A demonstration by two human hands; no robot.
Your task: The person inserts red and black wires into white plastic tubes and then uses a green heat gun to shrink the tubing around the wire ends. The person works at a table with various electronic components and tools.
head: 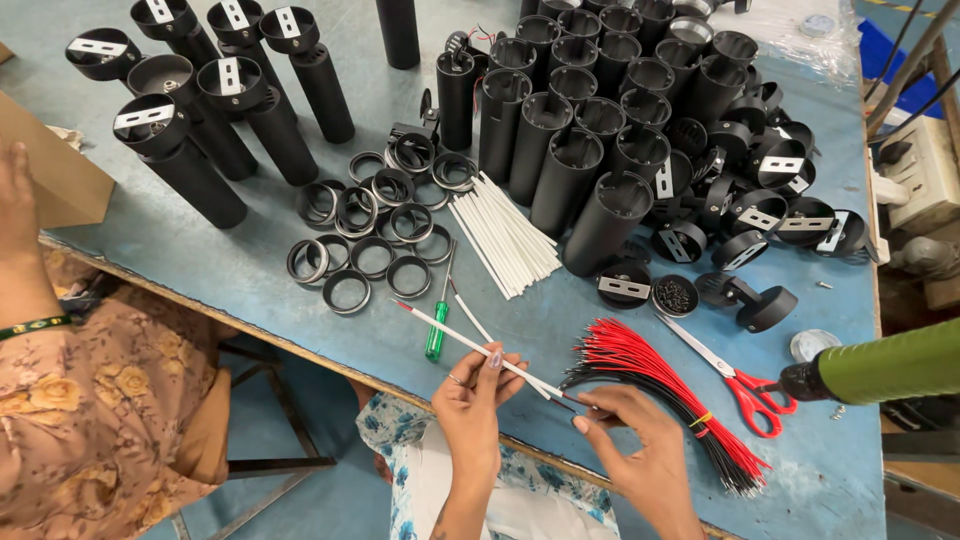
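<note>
Hands: left hand [472,400] and right hand [628,440], lower centre, fingers pinching a thin white sleeve [480,347] with wires.
Sleeve: slants up-left over the blue table [200,255].
Beside: red-and-black wire bundle [660,385]; red scissors [735,380] right; green screwdriver [438,325] left.

Rings [372,225] left of sleeving tubes [505,240], cylinder housings [590,130] behind, wire bundle [660,385] before them, scissors [735,380] right
</note>
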